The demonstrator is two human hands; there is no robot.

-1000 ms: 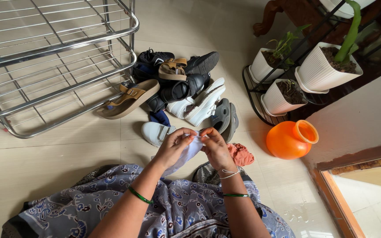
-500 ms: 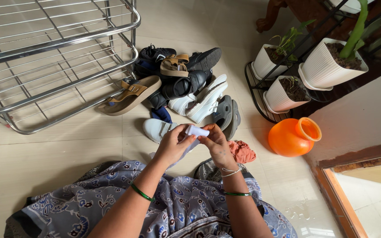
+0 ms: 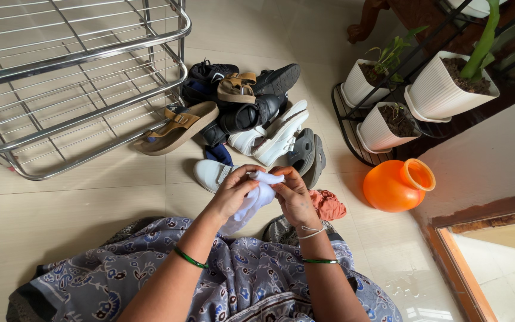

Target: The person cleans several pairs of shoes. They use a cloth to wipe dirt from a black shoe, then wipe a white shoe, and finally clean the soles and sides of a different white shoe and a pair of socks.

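I am gripping a white cloth (image 3: 258,194) with my left hand (image 3: 233,194) and right hand (image 3: 293,195); potted plants (image 3: 442,83) are standing at two o'clock.

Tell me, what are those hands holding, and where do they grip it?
A white cloth. The left hand and right hand pinch its bunched upper end between them; the rest hangs below.

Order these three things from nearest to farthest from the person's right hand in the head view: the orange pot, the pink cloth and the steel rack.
From the right hand:
1. Pink cloth, on the floor just right of the hand.
2. Orange pot, lying on its side farther right.
3. Steel rack, far off at the upper left.
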